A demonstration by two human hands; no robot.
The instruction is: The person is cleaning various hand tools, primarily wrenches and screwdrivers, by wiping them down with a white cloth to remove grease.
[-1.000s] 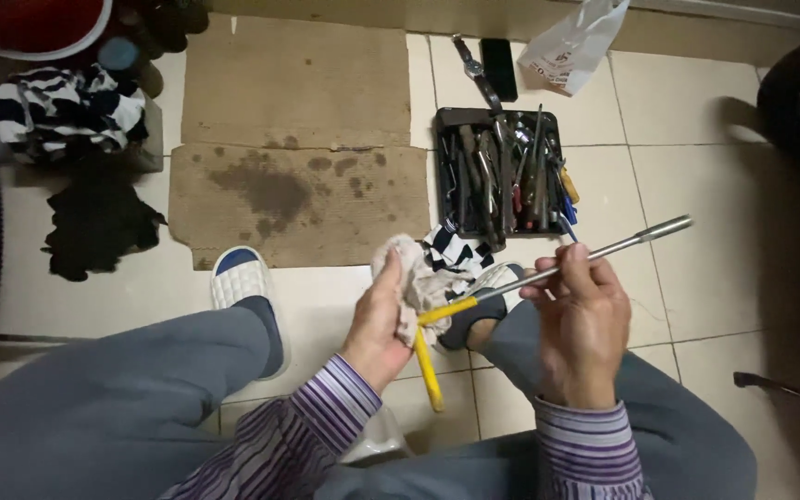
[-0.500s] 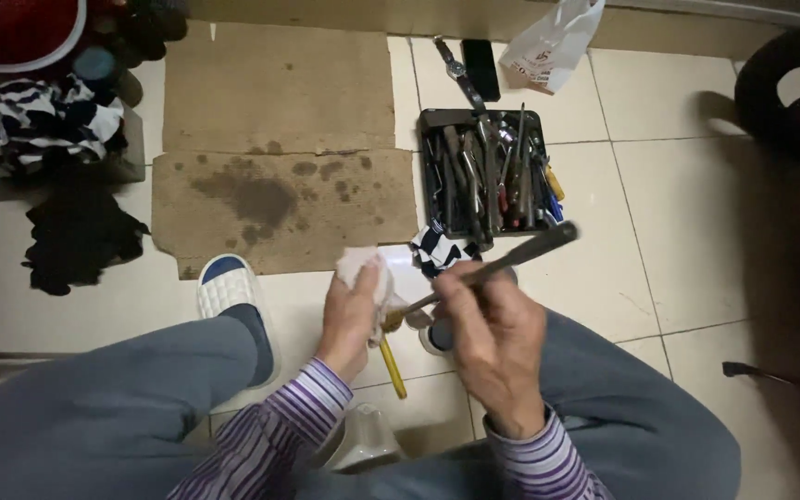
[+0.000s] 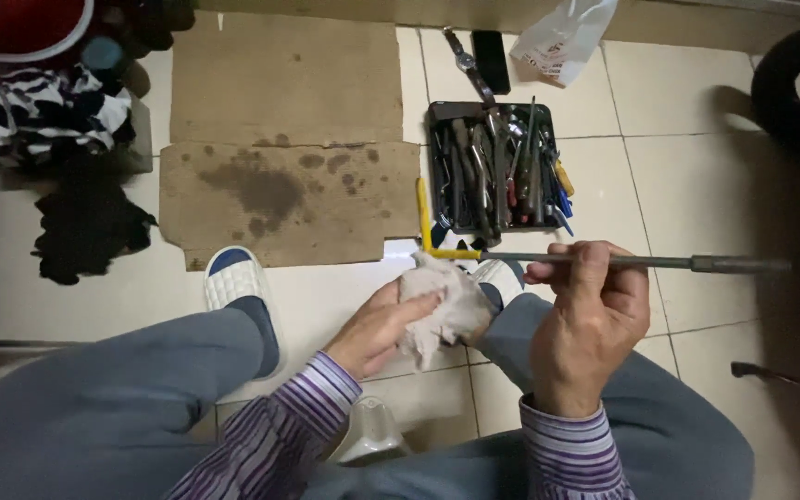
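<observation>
Now left hand (image 3: 377, 326) grip bunches crumpled rag (image 3: 442, 306); right hand (image 3: 590, 319) clenched round slim steel T-wrench (image 3: 641, 263).

Single head-worn view, steeply downward, close over lap, hands (image 3: 511, 319) and tiled floor (image 3: 696, 167)

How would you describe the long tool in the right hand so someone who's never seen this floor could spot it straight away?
Start at the black tool tray on the tiled floor beside the stained cardboard. Just below it, the right hand holds a long grey metal rod lying level, while the left hand presses a pale rag near its end. Unlike the tray's short tools, it has a yellow L-shaped handle.
</observation>
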